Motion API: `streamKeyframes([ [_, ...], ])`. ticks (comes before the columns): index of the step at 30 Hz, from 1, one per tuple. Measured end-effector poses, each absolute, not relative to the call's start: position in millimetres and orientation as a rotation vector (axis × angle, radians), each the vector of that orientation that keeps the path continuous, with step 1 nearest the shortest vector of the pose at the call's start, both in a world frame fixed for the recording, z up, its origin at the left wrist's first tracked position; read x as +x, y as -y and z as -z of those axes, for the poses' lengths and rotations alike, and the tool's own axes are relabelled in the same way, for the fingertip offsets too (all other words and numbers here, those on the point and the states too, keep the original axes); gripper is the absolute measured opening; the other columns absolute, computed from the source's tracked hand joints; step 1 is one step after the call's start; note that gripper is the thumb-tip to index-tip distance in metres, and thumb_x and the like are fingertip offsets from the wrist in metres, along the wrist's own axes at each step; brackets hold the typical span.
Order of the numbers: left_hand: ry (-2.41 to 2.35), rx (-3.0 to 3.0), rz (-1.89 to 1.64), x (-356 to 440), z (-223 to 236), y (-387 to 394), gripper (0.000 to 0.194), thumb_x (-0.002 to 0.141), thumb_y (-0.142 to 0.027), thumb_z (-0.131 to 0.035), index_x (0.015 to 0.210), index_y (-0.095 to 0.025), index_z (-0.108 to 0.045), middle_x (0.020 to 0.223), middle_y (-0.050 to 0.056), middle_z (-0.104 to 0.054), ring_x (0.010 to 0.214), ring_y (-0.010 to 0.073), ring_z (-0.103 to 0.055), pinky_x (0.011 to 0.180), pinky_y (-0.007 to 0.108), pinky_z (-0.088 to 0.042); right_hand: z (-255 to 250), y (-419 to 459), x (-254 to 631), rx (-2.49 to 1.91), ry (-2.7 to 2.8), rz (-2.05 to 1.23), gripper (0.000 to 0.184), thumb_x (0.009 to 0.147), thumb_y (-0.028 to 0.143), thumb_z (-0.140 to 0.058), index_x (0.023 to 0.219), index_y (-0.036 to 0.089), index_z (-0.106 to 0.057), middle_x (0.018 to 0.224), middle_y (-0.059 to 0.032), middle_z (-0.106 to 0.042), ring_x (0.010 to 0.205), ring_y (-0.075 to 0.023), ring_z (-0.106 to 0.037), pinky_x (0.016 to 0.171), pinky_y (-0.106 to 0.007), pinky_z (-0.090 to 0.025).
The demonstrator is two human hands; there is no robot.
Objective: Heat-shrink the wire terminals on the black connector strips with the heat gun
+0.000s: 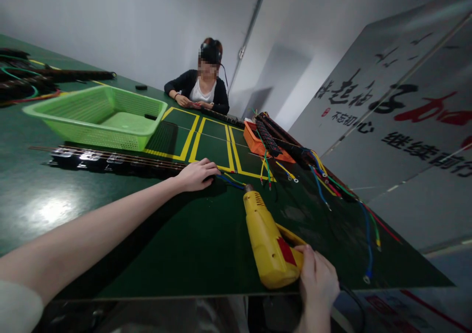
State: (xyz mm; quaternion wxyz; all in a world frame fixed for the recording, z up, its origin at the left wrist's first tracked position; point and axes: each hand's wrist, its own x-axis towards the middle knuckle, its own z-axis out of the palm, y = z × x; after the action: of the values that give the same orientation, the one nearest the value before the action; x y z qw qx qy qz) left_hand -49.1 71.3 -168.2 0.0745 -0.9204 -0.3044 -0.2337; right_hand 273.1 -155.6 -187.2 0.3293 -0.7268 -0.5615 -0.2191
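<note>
My right hand (pixel 320 280) is closed round the handle of a yellow heat gun (pixel 267 239), whose metal nozzle (pixel 249 188) points away from me. Just in front of that nozzle run blue and yellow-green wires (pixel 233 179), coming out from beneath my left hand (pixel 199 174). The left fingers are curled down over the end of a long black wire harness (pixel 110 160) lying across the table. Its far left part has shiny black pieces and thin brown rods. What exactly sits under the left fingers is partly hidden.
A green plastic basket (pixel 99 119) stands behind the harness. At the right, an orange basket (pixel 254 138) and black harnesses (pixel 282 136) trail coloured wires with ring terminals. More harnesses (pixel 55 75) lie far left. Another person (pixel 202 84) sits across the green table (pixel 177 254).
</note>
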Motion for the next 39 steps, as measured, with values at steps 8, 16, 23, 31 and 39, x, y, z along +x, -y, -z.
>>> streamKeyframes([
  [8,0.912,-2.743,0.706,-48.0,168.1,-70.6,0.03,0.085,-0.024,-0.047,0.114,-0.024,-0.055,0.112,0.005,-0.057,0.103,0.0222,-0.048,0.084,0.035,-0.047,181.4,150.8,237.8,-1.829,1.632,0.607,0.061,0.096,0.054,-0.023,0.078,0.016,-0.066,0.079,-0.0095,-0.069,0.074,-0.0213,-0.061,0.074,-0.034,-0.04],
  [16,0.901,-2.739,0.7,-48.5,169.0,-72.0,0.03,0.084,-0.023,-0.048,0.113,-0.024,-0.056,0.111,0.006,-0.056,0.101,0.0222,-0.047,0.083,0.035,-0.046,173.6,144.2,179.7,-1.778,1.785,0.502,0.042,0.098,0.04,-0.026,0.077,0.021,-0.056,0.074,-0.0024,-0.063,0.073,-0.0181,-0.057,0.078,-0.032,-0.036],
  [23,0.882,-2.716,0.705,-48.1,168.9,-71.7,0.029,0.086,-0.024,-0.047,0.113,-0.023,-0.055,0.11,0.005,-0.057,0.099,0.0222,-0.047,0.083,0.034,-0.046,175.1,145.3,171.4,-1.785,1.778,0.427,0.038,0.098,0.039,-0.028,0.082,0.021,-0.056,0.078,-0.0018,-0.063,0.08,-0.0184,-0.057,0.084,-0.032,-0.035],
  [31,0.887,-2.767,0.7,-49.4,169.3,-73.1,0.031,0.085,-0.022,-0.047,0.114,-0.023,-0.056,0.114,0.003,-0.059,0.105,0.0221,-0.048,0.092,0.036,-0.042,175.0,143.2,175.4,-1.804,1.723,0.378,0.04,0.097,0.045,-0.031,0.079,0.022,-0.059,0.077,-0.0002,-0.064,0.078,-0.0166,-0.059,0.09,-0.031,-0.036],
  [39,0.884,-2.772,0.688,-48.4,170.2,-74.5,0.031,0.086,-0.023,-0.046,0.116,-0.022,-0.055,0.116,0.004,-0.058,0.108,0.021,-0.049,0.092,0.036,-0.042,177.0,142.6,201.4,-1.871,1.613,0.469,0.052,0.094,0.056,-0.03,0.072,0.021,-0.062,0.075,-0.0044,-0.065,0.076,-0.0187,-0.06,0.081,-0.03,-0.04],
])
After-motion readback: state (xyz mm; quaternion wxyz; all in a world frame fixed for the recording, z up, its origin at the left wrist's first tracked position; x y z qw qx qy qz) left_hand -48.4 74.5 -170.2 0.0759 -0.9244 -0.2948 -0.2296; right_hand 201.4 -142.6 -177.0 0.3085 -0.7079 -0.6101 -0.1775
